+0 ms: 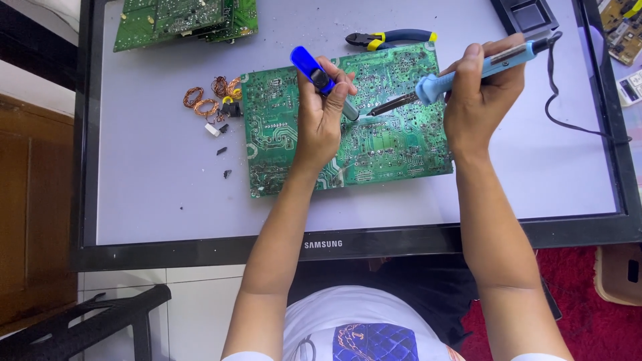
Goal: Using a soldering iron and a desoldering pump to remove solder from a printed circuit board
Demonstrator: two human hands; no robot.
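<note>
Board: the green board (394, 144) lies flat, solder side up, on a flat monitor (167, 180) laid face up as a table; that leaves the joints open to both tools.
Right hand: the right hand (481, 93) is at the board's upper right edge, fingers wrapped tight round the blue iron (461, 73), pen-fashion, so the tip slants down onto the board's middle.
Left hand: the left hand (324, 113) is over the board's centre, fingers closed round the blue pump (321, 77), its nozzle just beside the iron's tip, the thumb up by the plunger end.
Arms: both forearms reach in from the board's near edge, wrists raised.
Around: cutters (391, 39) beyond the board's far edge; 3 copper coils (210, 93) left of it.
</note>
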